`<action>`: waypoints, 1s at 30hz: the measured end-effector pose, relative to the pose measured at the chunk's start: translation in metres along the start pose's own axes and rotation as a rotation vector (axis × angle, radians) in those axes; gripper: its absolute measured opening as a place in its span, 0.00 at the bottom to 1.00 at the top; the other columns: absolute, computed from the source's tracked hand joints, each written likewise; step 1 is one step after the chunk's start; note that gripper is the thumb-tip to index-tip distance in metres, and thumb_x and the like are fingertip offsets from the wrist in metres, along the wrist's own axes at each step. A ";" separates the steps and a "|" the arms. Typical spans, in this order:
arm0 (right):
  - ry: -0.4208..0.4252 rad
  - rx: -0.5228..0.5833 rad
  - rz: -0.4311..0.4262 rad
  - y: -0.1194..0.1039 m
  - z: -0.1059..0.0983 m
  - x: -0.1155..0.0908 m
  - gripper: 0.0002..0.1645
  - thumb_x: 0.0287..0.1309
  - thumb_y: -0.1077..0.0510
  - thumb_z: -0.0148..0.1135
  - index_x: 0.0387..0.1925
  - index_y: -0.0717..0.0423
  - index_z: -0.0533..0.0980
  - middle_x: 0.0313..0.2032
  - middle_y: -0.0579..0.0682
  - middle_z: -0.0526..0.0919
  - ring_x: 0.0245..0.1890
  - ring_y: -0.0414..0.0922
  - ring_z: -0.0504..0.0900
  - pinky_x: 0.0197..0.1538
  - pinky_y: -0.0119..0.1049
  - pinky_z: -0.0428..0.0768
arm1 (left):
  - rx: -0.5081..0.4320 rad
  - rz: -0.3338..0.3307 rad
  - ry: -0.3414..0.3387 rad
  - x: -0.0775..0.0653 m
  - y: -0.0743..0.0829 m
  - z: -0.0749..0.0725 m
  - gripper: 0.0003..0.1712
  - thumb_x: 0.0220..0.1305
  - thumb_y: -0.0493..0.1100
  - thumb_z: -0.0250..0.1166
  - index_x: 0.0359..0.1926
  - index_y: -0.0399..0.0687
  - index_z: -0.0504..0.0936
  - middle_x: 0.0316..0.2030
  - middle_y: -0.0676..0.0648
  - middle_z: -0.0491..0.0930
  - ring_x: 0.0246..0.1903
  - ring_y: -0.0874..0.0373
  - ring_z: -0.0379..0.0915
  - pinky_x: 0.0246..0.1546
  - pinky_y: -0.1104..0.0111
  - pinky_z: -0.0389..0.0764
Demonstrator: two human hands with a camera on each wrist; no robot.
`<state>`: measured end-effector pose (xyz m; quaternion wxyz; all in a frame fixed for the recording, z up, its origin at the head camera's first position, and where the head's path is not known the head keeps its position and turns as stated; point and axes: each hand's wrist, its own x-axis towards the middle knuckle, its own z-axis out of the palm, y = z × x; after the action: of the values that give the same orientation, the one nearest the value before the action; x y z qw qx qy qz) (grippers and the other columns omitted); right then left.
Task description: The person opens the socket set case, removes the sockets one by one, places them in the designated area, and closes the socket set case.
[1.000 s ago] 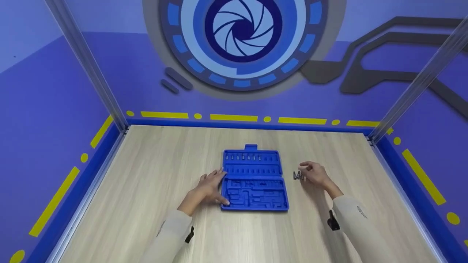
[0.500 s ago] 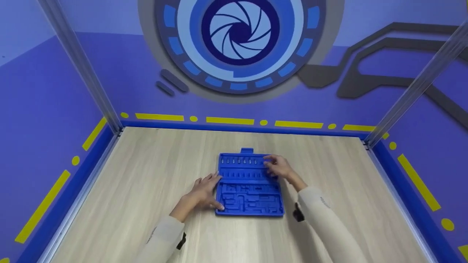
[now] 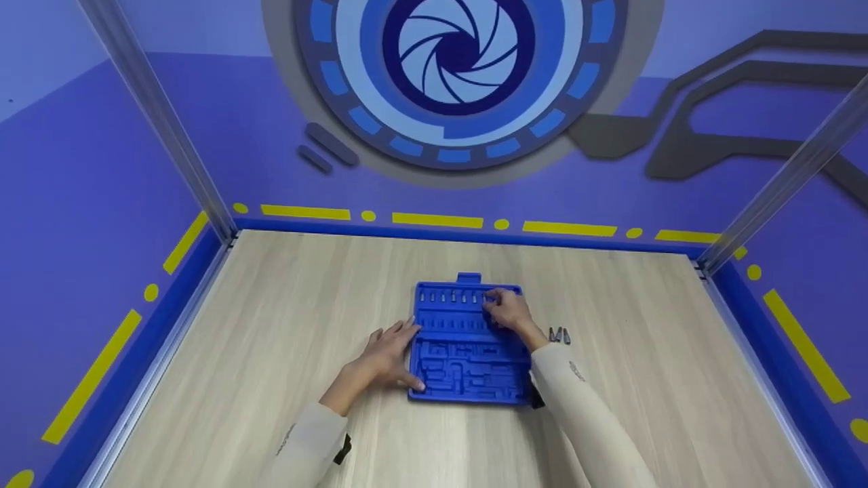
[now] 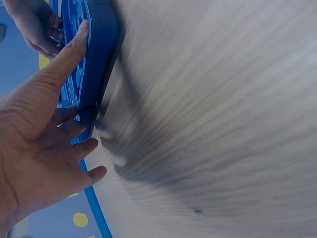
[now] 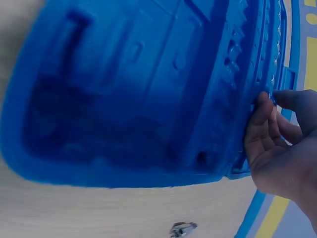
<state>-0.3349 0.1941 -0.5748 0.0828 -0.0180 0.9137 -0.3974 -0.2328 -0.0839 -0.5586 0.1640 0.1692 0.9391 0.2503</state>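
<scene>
An open blue plastic tool case (image 3: 468, 401) lies flat on the wooden table, its moulded slots facing up. Several small metal bits (image 3: 443, 297) stand in a row along its far half. My right hand (image 3: 510, 310) is over the right end of that row, thumb and fingertips pinching a small metal bit (image 5: 270, 95), mostly hidden by the fingers. Along the left side of the case rests my left hand (image 3: 386, 356), fingers spread and fairly straight. Its thumb (image 4: 79, 37) lies on the near-left rim.
Three loose metal bits (image 3: 558, 335) lie on the table right of the case, close to my right sleeve (image 3: 576, 393). A latch tab (image 3: 468, 277) sticks out from the case's far edge. Blue walls (image 3: 434, 196) enclose the table at the back and sides.
My right hand has gone from the loose bits at the right, leftward to the far row of the case, carrying a bit. The left hand stays at the case's left side.
</scene>
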 end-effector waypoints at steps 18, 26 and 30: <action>-0.028 -0.155 0.014 -0.013 -0.003 -0.004 0.24 0.71 0.58 0.60 0.63 0.63 0.73 0.31 0.56 0.85 0.25 0.42 0.81 0.38 0.40 0.81 | -0.020 0.000 -0.003 0.001 -0.002 0.002 0.71 0.38 0.57 0.86 0.79 0.43 0.56 0.81 0.40 0.49 0.81 0.39 0.44 0.79 0.39 0.43; 0.001 -0.076 -0.027 -0.010 0.000 -0.006 0.14 0.74 0.60 0.56 0.56 0.61 0.71 0.29 0.54 0.81 0.22 0.41 0.78 0.29 0.33 0.76 | -0.010 0.015 -0.006 0.000 -0.004 0.004 0.70 0.39 0.57 0.86 0.78 0.40 0.57 0.81 0.38 0.50 0.80 0.38 0.45 0.78 0.37 0.46; 0.028 -0.050 -0.031 -0.009 0.001 -0.006 0.12 0.75 0.60 0.54 0.54 0.62 0.73 0.33 0.58 0.83 0.23 0.43 0.81 0.31 0.34 0.77 | -0.005 0.011 -0.003 0.001 -0.003 0.001 0.71 0.39 0.57 0.86 0.79 0.41 0.57 0.81 0.39 0.50 0.80 0.38 0.45 0.79 0.38 0.45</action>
<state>-0.3286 0.1877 -0.5678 0.0634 -0.0286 0.9241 -0.3757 -0.2337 -0.0856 -0.5613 0.1643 0.1741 0.9374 0.2531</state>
